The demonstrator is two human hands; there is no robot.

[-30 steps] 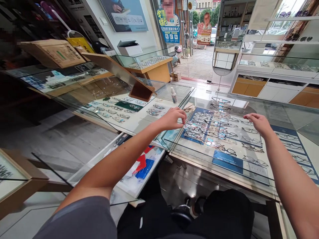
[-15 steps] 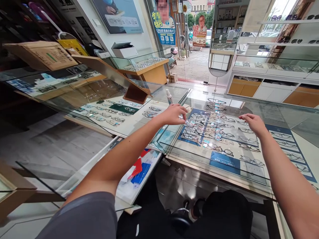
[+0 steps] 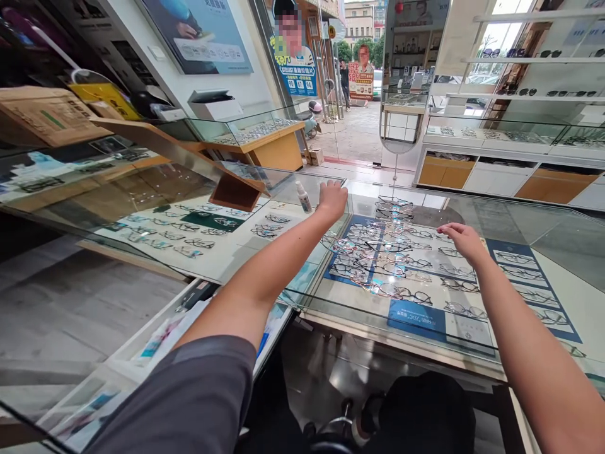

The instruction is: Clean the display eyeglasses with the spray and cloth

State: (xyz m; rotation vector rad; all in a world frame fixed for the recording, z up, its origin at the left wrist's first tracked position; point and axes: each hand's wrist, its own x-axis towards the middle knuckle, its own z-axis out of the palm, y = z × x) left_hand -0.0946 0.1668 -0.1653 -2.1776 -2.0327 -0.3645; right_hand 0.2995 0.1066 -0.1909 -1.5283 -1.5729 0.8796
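My left hand (image 3: 332,200) is over the glass counter, beside a small white spray bottle (image 3: 303,197). Its knuckles are bent and the fingertips are hidden, so what it holds, if anything, does not show. Above the right part of the glass top is my right hand (image 3: 462,242), thumb and fingers drawn together in a pinch. Whatever may be between them is too small to make out. Between and below the hands, rows of eyeglasses (image 3: 411,294) lie over blue and white cards.
An open drawer (image 3: 155,340) with packets juts out at my left. More frames lie in the left showcase (image 3: 189,251), near a brown wooden stand (image 3: 236,190). Glass edges run along the counter front. An oval mirror (image 3: 401,120) stands beyond the counter.
My left hand has turned and reached farther away from me, its fingers now curled out of sight. The right hand keeps a similar pinch. The view has shifted slightly to the right.
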